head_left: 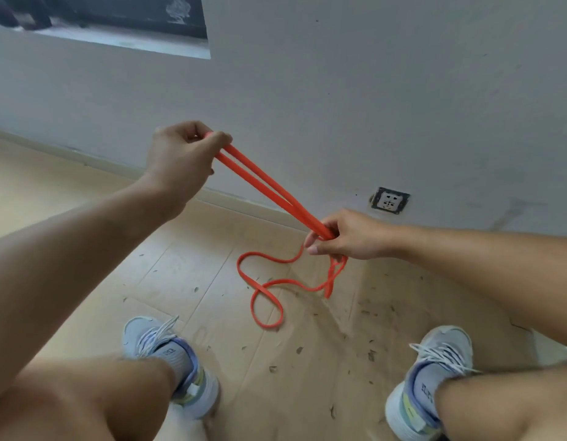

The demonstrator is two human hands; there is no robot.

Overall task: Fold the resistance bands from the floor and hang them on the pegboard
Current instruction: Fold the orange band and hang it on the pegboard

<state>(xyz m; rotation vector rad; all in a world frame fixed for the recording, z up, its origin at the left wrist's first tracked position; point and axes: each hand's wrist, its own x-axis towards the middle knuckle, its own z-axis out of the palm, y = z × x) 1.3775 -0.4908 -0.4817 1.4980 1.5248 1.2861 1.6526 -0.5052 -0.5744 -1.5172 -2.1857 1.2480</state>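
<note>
Left hand (183,157) and right hand (345,235) pinch orange band (269,187) taut mid-frame; limp, stretchy, light; regrip slack loops lower center.

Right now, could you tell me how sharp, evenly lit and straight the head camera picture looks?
Head view: soft, even light with no glare; faint shadows on the floor. The orange band, left hand and right hand are fairly sharp. Wide-angle distortion tilts and bends the baseboard, and the forearms balloon at the edges. The dark panel at top left is smeared.
</note>
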